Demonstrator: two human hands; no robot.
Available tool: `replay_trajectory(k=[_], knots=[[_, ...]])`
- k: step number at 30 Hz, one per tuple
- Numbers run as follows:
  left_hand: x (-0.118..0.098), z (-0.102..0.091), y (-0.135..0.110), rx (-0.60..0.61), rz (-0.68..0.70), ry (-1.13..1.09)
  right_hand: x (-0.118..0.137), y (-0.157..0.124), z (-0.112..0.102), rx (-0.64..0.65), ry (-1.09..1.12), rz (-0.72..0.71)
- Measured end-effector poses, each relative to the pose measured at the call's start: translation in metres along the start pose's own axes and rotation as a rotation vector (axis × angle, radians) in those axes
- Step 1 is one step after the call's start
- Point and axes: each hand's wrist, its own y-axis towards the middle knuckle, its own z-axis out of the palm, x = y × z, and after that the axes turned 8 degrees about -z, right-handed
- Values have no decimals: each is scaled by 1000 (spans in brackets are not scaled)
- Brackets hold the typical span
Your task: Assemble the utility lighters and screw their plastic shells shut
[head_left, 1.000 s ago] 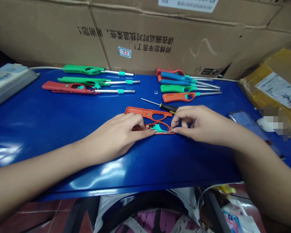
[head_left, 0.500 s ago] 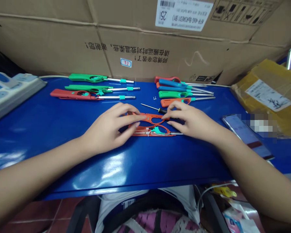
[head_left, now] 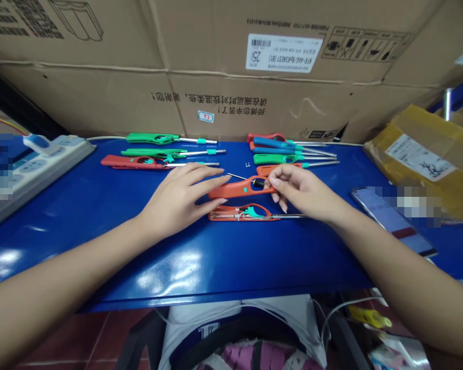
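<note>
An orange lighter-shell half (head_left: 237,189) is lifted just above the blue table (head_left: 100,226). My right hand (head_left: 299,192) pinches its right end at the trigger loop. My left hand (head_left: 179,198) supports its left end, fingers stretched along it. Below it on the table lies the other open orange half (head_left: 247,213) with a teal trigger part and a metal tube running right. A small black-handled screwdriver (head_left: 250,180) lies just behind the lifted half.
Green and red long lighters (head_left: 158,151) lie at the back left, several coloured ones (head_left: 289,151) at the back right. Cardboard boxes (head_left: 231,77) wall the far edge. A power strip (head_left: 34,159) is at left, a phone (head_left: 393,221) and a yellow parcel (head_left: 428,154) at right.
Both hands left the open lighter half on the table, took hold of the other orange half behind it and lifted it. The camera tilted upward.
</note>
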Motion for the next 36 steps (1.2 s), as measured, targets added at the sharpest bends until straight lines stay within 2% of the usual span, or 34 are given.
replay_trajectory(k=[2, 5, 8, 15, 19, 36], knots=[[-2, -4, 0, -17, 49, 19, 5, 0, -5, 69, 203, 150], [-6, -7, -2, -11, 107, 10, 13, -2, -11, 119, 224, 219], [-10, -8, -4, 34, 148, -35, 19, -6, -12, 135, 74, 147], [-10, -12, -5, 179, 150, -48, 17, -11, -6, 235, -501, -211], [-10, -14, -4, 239, 145, -7, 7, -9, -2, 272, -602, -332], [-6, -8, -7, 385, -8, -158, 4, -11, 4, 314, -705, -300]])
